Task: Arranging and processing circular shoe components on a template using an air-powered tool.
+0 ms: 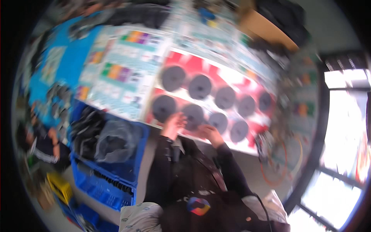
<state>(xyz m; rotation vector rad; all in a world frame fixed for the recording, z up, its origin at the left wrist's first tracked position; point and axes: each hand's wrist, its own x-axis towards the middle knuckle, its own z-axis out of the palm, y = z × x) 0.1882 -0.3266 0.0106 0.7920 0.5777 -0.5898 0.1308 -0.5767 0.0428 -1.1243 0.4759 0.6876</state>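
Several dark grey round discs, each with a small centre mark, lie in two rows on a red and white printed sheet point(216, 71). My left hand point(176, 123) is over the near edge of the sheet, between the leftmost near disc point(164, 108) and the disc beside it point(192, 116). Its fingers look apart, with nothing seen in them. My right hand point(210, 133) is at the near right side of that second disc, close to another disc point(217, 122). Motion smears its fingers, and whether it touches or pinches anything is unclear.
Left of the sheet lies a board with coloured printing point(127, 77). A blue crate point(141, 149) with dark pieces and a clear plastic bag point(116, 141) stands below it. A cardboard box point(266, 29) sits at the far right. Another person point(46, 143) is at the left.
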